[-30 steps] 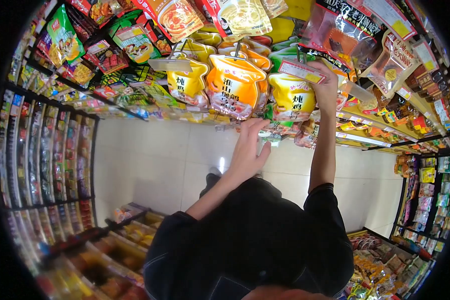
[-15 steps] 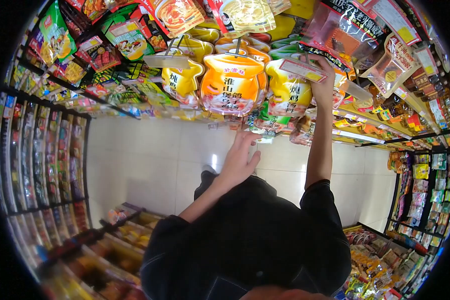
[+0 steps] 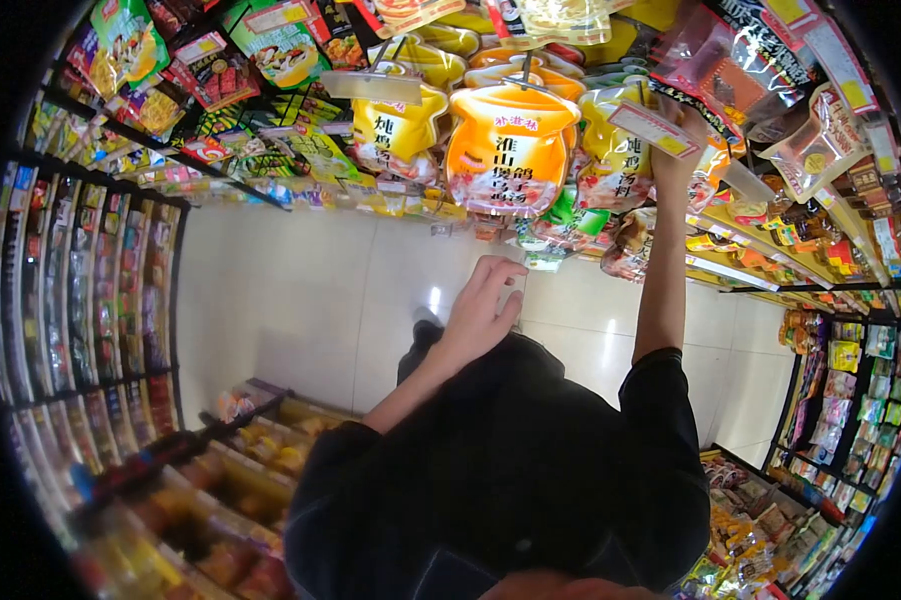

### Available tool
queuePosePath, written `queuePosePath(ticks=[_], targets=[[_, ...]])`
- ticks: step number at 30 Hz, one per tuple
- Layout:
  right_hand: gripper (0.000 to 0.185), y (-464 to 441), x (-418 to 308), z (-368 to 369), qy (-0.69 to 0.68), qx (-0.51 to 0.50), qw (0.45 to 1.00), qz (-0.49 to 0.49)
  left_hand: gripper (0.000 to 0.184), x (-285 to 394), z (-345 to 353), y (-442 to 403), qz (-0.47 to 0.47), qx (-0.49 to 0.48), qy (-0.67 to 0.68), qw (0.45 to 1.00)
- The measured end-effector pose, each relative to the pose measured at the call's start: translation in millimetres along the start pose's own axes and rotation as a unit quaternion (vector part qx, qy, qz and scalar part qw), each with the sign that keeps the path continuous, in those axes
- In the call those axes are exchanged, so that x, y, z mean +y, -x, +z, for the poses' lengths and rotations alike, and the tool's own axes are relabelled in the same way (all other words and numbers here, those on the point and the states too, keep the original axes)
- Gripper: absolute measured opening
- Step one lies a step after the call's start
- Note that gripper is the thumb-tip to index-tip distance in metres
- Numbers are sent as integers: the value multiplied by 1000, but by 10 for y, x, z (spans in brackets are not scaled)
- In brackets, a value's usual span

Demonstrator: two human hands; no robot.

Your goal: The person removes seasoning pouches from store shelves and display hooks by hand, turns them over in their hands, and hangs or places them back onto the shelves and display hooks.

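Yellow pouch [image 3: 610,165]: glossy film, crinkled, jar-shaped outline, hanging on the rack right of the orange pouch [image 3: 513,150], which is smooth, shiny, same necked shape. Right hand [image 3: 676,150] at yellow pouch's right edge; fingers partly hidden, can't tell if gripping. Stiff, flat price tag [image 3: 653,130] slants across pouch and blocks view of fingers. Clear-windowed red pack [image 3: 735,80] crowds in above that hand. Left hand [image 3: 482,305] empty, fingers loosely bent, below pouches, over glossy tile floor [image 3: 280,270].
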State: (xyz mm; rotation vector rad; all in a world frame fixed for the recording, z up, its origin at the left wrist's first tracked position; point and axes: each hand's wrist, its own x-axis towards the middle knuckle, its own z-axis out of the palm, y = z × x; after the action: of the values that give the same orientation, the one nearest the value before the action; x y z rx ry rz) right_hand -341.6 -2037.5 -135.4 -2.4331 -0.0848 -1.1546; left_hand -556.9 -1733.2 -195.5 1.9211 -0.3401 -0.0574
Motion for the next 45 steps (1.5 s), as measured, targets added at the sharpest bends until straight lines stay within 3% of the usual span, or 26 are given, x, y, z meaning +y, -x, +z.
queuePosePath(ticks=[3,5,7,9,12,14,16,19,22,23,26,27,29,35,38,39,42,43,45], targets=[[29,304,-392,-206,-134,81,988,10,26,-114,-108,-29,14,54,4,998],[44,775,-590,-433,-79,15,992,94,26,-199,-227,-96,14,104,9,994],[37,1274,-812,-569,-61,28,996,58,28,-286,-437,-226,6,159,14,987],[27,1672,-1020,-643,-68,-12,994,82,36,-321,-632,-453,58,193,-78,976],[23,1664,-1343,-645,-145,-59,979,129,44,-236,-719,-734,135,199,-177,954],[32,1318,-1473,-580,-137,-54,989,33,50,-183,-638,-812,154,196,-198,948],[48,1022,-1704,-504,-194,-97,968,122,57,-189,-549,-856,133,202,-186,952],[58,928,-1762,-286,-94,-99,990,47,62,-122,-507,-864,1,148,67,987],[63,966,-1736,-154,-217,-118,954,169,62,-184,-447,-918,-24,108,175,978],[49,981,-1761,-185,-232,-116,949,180,60,-194,-450,-932,-35,104,191,975],[31,1033,-1655,-93,-455,-180,836,247,53,-129,-540,-960,-41,93,214,972],[21,1025,-1640,-167,-410,-190,861,234,50,-200,-546,-940,-24,90,205,974],[21,920,-1647,-372,-421,-190,861,212,37,-205,-534,-835,25,100,222,970],[20,972,-1485,-568,-428,-242,844,214,13,179,-799,-438,-7,132,142,981],[19,1020,-1549,-792,-394,-325,847,149,10,376,-986,-498,123,256,-1,959],[18,1048,-1548,-871,-378,-338,854,116,17,429,-1085,-518,161,271,-86,945],[21,1010,-1692,-1081,-423,-280,850,142,23,863,-1236,-613,181,181,-13,967],[23,796,-1862,-1203,-418,-250,868,101,19,942,-1263,-677,145,130,71,978],[26,574,-1899,-1254,-430,-219,864,141,21,1069,-1312,-978,166,132,149,966]])
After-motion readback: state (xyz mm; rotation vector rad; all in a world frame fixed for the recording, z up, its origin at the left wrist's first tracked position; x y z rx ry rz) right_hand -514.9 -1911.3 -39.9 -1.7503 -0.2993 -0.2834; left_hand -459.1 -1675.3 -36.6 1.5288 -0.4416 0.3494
